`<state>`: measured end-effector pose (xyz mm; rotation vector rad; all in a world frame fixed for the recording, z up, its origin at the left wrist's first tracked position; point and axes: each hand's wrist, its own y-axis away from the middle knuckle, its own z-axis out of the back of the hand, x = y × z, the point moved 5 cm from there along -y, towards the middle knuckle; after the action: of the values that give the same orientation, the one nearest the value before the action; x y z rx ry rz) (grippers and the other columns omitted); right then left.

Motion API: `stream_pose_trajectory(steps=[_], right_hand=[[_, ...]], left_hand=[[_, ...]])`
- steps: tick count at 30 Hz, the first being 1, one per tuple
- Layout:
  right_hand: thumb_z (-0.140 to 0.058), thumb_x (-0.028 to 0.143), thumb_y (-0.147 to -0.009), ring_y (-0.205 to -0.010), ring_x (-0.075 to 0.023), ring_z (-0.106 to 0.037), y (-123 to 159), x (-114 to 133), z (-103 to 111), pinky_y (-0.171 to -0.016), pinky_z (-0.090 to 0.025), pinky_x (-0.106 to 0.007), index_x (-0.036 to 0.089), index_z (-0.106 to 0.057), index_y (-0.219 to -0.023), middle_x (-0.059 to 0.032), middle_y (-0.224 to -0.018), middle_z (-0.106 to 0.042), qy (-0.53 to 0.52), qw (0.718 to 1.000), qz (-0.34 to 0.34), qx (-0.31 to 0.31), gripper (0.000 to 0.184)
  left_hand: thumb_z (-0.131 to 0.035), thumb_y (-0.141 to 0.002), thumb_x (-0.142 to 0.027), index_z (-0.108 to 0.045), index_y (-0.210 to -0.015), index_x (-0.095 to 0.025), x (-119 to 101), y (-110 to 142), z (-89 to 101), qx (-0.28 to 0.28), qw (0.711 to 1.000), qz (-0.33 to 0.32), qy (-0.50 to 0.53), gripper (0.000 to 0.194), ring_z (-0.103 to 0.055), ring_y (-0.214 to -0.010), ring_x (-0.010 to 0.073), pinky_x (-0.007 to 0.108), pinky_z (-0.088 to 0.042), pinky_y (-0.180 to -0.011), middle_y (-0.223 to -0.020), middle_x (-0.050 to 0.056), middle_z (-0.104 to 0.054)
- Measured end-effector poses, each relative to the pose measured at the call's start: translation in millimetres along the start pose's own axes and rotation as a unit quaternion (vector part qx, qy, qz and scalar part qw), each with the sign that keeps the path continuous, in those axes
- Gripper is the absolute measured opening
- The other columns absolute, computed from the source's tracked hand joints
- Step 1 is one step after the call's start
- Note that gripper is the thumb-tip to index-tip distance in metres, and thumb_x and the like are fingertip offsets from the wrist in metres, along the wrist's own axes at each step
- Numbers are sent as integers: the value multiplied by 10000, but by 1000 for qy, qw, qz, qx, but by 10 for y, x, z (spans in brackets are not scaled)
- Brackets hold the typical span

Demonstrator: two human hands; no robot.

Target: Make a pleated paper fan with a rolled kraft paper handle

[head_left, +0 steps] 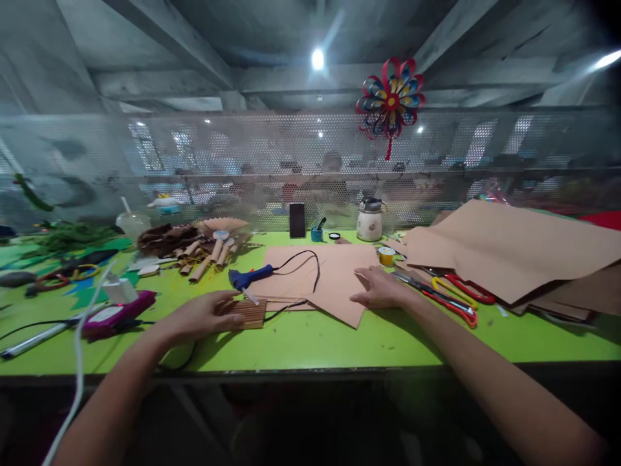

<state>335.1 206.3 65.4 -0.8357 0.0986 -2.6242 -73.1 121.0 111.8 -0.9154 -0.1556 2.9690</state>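
Note:
My left hand (213, 314) is at the left-centre of the table, its thumb and fingers around a small pleated piece of brown paper (255, 314). A blue glue gun (250, 277) lies just beyond it, its black cord (317, 272) looping over the sheets. My right hand (381, 288) holds a sheet of brown paper (342, 309) by its right side; the sheet lies at an angle, one corner towards me. Under it are larger brown paper sheets (334, 259). Scissors with red handles (449, 301) lie right of my right hand, and a yellow spool (386, 256) stands behind it.
Large brown paper sheets (514, 246) are piled at the right. Rolled paper tubes (208, 259) and dark brown material (167, 239) lie at the left. A purple power strip (119, 315) with a white cable (80, 349) is near the front. Behind stand a phone (297, 220) and a bottle (369, 221).

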Motion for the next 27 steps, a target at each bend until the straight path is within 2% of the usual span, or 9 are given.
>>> stream_pose_trajectory(steps=[3, 6, 8, 10, 13, 16, 21, 24, 27], right_hand=[[-852, 394, -591, -1186, -342, -545, -36, -33, -3, -959, -423, -380, 139, -660, -1211, -180, -1244, -633, -16, 1000, -14, -6, 698], [-805, 230, -626, -883, -252, -664, -69, -133, 26, -749, -492, -308, 135, -652, -1220, -100, -961, -717, -53, 997, -45, -26, 621], [-737, 162, -668, -647, -184, -641, -84, -216, 59, -585, -470, -260, 124, -649, -1218, -27, -750, -691, -86, 993, -65, -41, 559], [-701, 144, -690, -547, -147, -602, -97, -290, 93, -510, -438, -231, 113, -664, -1180, 6, -670, -660, -117, 988, -78, -58, 493], [-686, 139, -695, -544, -134, -599, -117, -362, 122, -507, -435, -218, 103, -708, -1044, 4, -666, -665, -136, 984, -87, -72, 353], [-677, 126, -695, -560, -138, -592, -126, -378, 141, -519, -416, -221, 96, -722, -969, -4, -648, -666, -113, 986, -96, -76, 279], [-688, 120, -697, -621, -147, -599, -89, -275, 189, -549, -377, -221, 125, -730, -884, -16, -659, -687, -40, 993, -90, -58, 191], [-660, 124, -728, -637, -143, -599, -60, -203, 199, -553, -362, -217, 136, -720, -794, -17, -659, -689, -5, 996, -79, -36, 90], [-637, 135, -754, -634, -139, -592, -51, -176, 195, -551, -354, -216, 138, -710, -774, -20, -663, -689, 22, 997, -75, -25, 76]], left_hand=[[-796, -521, -599, -713, -1153, -217, -23, 59, -130, 38, 997, -12, -63, 743, -652, -1059, 371, 356, -493, -866, -1164, 126, -715], [-743, -590, -623, -645, -1270, -196, -48, 49, -199, 56, 987, -42, -146, 809, -641, -1001, 368, 369, -477, -823, -1116, 147, -692], [-707, -641, -618, -623, -1299, -208, -57, 28, -227, 62, 981, -67, -170, 780, -635, -935, 336, 351, -466, -782, -1045, 127, -670], [-676, -682, -610, -656, -1247, -210, -65, 14, -244, 63, 977, -90, -184, 693, -619, -895, 313, 339, -453, -760, -978, 108, -643], [-638, -725, -604, -726, -965, -188, -72, 31, -265, 57, 969, -116, -210, 489, -591, -849, 295, 335, -433, -733, -899, 98, -605], [-606, -765, -592, -670, -793, -196, -95, 99, -282, 24, 966, -151, -209, 402, -575, -841, 273, 325, -422, -732, -921, 94, -601], [-469, -887, -566, -587, -772, -192, -118, 254, -377, -7, 955, -157, -252, 409, -558, -743, 233, 323, -393, -680, -837, 82, -601], [-438, -923, -523, -614, -883, -184, -156, 321, -443, -6, 949, -154, -277, 384, -581, -777, 253, 332, -397, -690, -849, 96, -628], [-424, -941, -513, -633, -981, -181, -216, 352, -475, -12, 948, -165, -273, 395, -609, -844, 266, 342, -423, -744, -915, 112, -657]])
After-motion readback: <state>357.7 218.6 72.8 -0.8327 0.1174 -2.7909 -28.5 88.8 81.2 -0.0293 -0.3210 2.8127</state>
